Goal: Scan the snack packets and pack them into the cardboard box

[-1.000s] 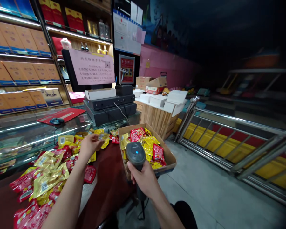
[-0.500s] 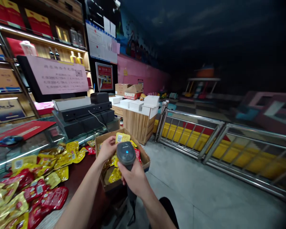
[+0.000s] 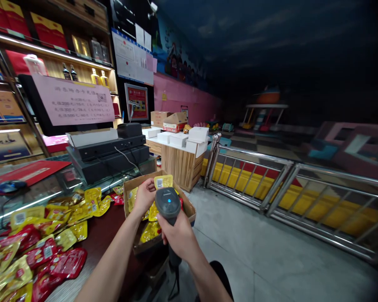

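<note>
My left hand (image 3: 145, 194) pinches a yellow snack packet (image 3: 163, 181) at its edge, with a printed code facing me. In my right hand (image 3: 180, 235) is a dark barcode scanner (image 3: 168, 204), gripped by its handle, a blue light glowing on its head. The scanner head stands just in front of the packet and hides its lower part. Both hands are over an open cardboard box (image 3: 189, 204) that holds several yellow and red packets (image 3: 151, 232). To the left, a heap of yellow, gold and red packets (image 3: 67, 260) lies on the counter.
Behind the heap are a computer mouse (image 3: 9, 186) on a red sheet and a monitor (image 3: 38, 109) with a pink notice. Black cash equipment (image 3: 110, 147) stands on the glass counter. White boxes (image 3: 178, 138) top a wooden cabinet. A metal railing (image 3: 252, 180) runs along the right.
The view has shifted slightly, so the surroundings sit a little further left. The packet shows slightly higher above the scanner head. Both hands keep their holds.
</note>
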`<state>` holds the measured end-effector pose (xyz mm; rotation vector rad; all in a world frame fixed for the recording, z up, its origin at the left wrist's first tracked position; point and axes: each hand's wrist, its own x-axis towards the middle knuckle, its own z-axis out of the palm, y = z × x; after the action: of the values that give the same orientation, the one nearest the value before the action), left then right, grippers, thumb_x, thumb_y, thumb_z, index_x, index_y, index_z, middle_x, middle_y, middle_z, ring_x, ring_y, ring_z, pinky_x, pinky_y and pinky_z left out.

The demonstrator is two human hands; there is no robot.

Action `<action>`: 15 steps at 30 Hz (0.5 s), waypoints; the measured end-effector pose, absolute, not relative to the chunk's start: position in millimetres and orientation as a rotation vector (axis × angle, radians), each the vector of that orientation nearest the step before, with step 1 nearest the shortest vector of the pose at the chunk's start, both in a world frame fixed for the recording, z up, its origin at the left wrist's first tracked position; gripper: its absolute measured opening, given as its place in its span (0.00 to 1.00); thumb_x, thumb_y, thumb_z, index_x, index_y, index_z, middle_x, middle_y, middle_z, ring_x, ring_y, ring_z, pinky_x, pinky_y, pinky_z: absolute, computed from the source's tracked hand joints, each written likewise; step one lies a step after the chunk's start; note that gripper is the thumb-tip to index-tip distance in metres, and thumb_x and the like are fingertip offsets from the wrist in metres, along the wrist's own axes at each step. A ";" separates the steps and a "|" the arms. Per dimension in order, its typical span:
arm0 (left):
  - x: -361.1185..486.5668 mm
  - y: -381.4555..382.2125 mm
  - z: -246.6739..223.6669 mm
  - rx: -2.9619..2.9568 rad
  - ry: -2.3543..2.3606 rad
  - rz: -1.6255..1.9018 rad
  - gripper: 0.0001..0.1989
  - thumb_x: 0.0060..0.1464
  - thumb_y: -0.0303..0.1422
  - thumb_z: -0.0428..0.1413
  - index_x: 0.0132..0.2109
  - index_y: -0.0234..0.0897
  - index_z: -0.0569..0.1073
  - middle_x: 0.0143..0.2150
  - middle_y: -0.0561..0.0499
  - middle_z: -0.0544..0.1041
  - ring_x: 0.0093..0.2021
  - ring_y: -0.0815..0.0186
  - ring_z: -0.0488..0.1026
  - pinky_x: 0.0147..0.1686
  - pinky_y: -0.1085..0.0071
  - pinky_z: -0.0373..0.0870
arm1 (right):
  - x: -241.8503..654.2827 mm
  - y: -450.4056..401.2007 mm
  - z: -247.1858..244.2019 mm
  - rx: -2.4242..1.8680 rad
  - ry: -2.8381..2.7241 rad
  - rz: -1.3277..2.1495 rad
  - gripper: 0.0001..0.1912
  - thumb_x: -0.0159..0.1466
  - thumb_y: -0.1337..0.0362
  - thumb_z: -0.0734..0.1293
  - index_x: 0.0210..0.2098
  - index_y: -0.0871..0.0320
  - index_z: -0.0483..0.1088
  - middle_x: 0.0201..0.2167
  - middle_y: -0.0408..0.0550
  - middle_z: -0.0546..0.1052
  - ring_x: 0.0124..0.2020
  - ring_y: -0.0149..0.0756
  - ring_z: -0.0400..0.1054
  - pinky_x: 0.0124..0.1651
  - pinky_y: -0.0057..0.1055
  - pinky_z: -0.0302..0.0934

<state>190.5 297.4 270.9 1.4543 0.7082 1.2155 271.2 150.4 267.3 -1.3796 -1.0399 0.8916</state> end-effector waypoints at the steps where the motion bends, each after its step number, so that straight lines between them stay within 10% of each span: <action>1: 189.6 297.2 271.2 1.500 0.718 1.228 0.22 0.34 0.38 0.71 0.39 0.35 0.77 0.37 0.43 0.84 0.44 0.51 0.82 0.47 0.58 0.78 | 271.1 150.2 267.3 -1.388 -1.046 0.880 0.10 0.63 0.56 0.70 0.37 0.55 0.69 0.17 0.38 0.70 0.14 0.32 0.65 0.17 0.26 0.61; 15: 189.2 303.4 270.5 1.411 0.688 1.219 0.25 0.32 0.40 0.74 0.37 0.35 0.75 0.36 0.45 0.84 0.39 0.55 0.82 0.45 0.60 0.78 | 270.2 149.8 270.8 -1.374 -1.024 0.885 0.12 0.62 0.56 0.70 0.40 0.56 0.69 0.19 0.40 0.72 0.15 0.33 0.66 0.18 0.28 0.64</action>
<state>189.2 303.4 270.5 1.4105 0.6876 1.2189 270.2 149.8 270.8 -1.3744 -1.0237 0.8853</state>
